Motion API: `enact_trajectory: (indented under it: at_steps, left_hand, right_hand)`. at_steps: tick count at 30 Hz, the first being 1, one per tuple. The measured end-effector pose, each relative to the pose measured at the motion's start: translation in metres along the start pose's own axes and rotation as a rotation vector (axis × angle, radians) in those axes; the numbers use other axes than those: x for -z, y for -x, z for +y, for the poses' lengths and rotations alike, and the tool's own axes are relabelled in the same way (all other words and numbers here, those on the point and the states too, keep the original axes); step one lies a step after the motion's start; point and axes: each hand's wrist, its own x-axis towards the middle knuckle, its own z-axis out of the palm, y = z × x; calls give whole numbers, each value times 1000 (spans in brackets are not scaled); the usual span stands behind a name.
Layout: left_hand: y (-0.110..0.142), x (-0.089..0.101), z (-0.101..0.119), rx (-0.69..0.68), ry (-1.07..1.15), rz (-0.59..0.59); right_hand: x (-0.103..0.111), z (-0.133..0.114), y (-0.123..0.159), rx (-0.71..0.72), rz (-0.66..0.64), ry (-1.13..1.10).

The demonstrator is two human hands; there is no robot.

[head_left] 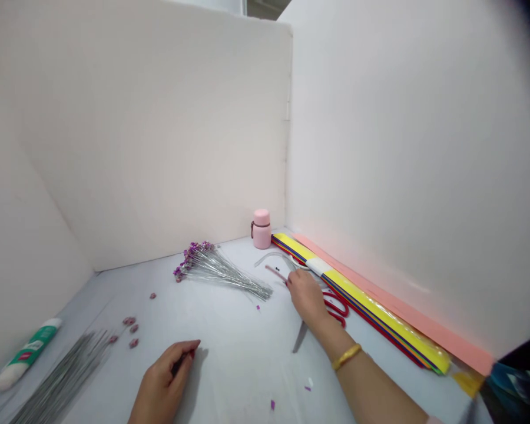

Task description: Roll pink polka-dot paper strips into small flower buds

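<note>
My left hand (165, 377) rests low in the middle of the view, its fingers curled around a small dark item that they mostly hide. My right hand (307, 297) pinches a thin pink stick (274, 272), with a curved transparent strip (271, 257) just beyond it. Partly beneath that hand lie red-handled scissors (335, 306), their metal blade (299, 338) showing below the palm. A bundle of silver wire stems with purple beaded tips (216, 274) lies to the left of my right hand.
A bundle of bare silver wires (59, 377) and a green-and-white tube (26, 356) lie at lower left, near small mauve pieces (129, 321). A pink jar (261, 231) stands in the corner. Coloured strips (380, 315) lie along the white right wall (401, 147).
</note>
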Motion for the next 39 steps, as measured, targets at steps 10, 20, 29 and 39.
enact_trajectory:
  at_steps: [10, 20, 29, 39]
  left_hand:
    - [21, -24, 51, 198, 540, -26]
    - [18, -20, 46, 316, 618, -99]
    - [13, -12, 49, 442, 797, -122]
    - [12, -8, 49, 862, 1662, -348]
  right_hand:
    - [-53, -73, 85, -109, -709, -793]
    - [-73, -70, 101, -172, -886, -808]
    - [-61, -56, 71, -338, -589, -955]
    - [-23, -27, 18, -449, -342, -994]
